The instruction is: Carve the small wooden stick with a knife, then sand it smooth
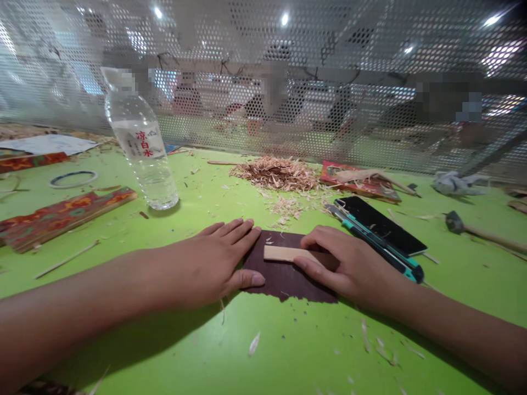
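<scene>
Left hand [224, 255] flat on sandpaper [275, 280], fingers extended, unclenched; right hand [349, 260] pinches wooden stick [280, 253] over it. Phone [376, 219] lies nearby.

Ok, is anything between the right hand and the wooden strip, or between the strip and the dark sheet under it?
Nothing visible: the right hand grips the wooden strip directly, over the dark sheet. Small shavings lie on the sheet beyond it.
</scene>
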A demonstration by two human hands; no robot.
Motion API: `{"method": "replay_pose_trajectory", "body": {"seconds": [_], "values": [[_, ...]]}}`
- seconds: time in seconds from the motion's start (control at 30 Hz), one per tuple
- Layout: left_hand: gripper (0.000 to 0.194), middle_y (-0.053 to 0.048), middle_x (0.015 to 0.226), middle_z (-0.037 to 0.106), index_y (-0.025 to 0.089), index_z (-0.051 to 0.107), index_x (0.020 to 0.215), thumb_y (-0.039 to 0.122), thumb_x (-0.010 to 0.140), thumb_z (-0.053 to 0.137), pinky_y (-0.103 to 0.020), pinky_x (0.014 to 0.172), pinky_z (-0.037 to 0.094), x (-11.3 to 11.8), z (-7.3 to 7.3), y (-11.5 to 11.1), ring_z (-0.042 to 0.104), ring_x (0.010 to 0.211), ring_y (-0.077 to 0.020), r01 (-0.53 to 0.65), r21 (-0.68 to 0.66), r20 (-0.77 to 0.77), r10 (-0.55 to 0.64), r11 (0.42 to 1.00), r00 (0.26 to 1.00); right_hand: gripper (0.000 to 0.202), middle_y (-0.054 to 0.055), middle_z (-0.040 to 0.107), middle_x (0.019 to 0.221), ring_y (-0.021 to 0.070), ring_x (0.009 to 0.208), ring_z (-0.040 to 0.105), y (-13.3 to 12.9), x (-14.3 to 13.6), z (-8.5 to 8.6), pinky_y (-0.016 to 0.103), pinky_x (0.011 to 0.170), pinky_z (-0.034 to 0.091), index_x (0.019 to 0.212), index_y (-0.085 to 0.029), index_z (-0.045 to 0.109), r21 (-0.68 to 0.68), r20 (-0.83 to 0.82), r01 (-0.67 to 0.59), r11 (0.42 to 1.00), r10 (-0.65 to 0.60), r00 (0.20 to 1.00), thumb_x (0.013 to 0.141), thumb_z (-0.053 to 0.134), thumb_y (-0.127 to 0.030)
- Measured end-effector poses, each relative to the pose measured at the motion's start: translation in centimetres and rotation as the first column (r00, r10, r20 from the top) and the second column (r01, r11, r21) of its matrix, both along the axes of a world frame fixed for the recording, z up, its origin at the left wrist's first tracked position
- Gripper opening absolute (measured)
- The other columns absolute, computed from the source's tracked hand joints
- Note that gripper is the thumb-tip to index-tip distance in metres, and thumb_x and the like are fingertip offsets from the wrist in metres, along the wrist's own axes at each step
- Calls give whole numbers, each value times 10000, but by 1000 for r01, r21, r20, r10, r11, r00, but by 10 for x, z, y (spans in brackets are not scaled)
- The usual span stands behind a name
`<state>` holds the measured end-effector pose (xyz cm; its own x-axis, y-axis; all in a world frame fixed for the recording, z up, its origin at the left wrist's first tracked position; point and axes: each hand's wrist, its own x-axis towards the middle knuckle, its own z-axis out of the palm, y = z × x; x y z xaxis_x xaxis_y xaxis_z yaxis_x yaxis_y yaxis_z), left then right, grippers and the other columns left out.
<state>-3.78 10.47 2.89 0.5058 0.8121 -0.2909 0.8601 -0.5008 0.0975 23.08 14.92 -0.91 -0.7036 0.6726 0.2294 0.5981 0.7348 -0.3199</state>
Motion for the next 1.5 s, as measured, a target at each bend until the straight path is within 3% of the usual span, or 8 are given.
{"method": "replay_pose_trajectory", "body": {"seconds": [0.93,1.3,1.5], "values": [[818,-187,1685,97,70,128,1648,619,1081,347,-487,1252,180,2,2,0,119,1570,-341,-2,-25,-46,0,1000,999,233,61,675,916,227,824,613,0,0,0,333,707,441,979,-205,608,-2,3,1,1000,-1,1000,1013,538,-424],[828,-185,1688,74,90,111,1654,635,1076,346,-470,1253,163,2,3,1,103,1571,-336,-21,-43,-48,19,999,999,297,37,663,875,204,780,598,-1,-2,0,317,692,423,930,-205,624,-68,-55,85,994,-89,995,1011,552,-481],[823,-185,1686,81,91,127,1652,629,1074,362,-487,1253,165,1,4,0,99,1570,-341,-10,-48,-35,8,999,999,266,26,639,838,185,759,568,-1,0,-1,297,677,402,886,-204,635,-49,-84,-24,999,20,996,1016,571,-428]]}}
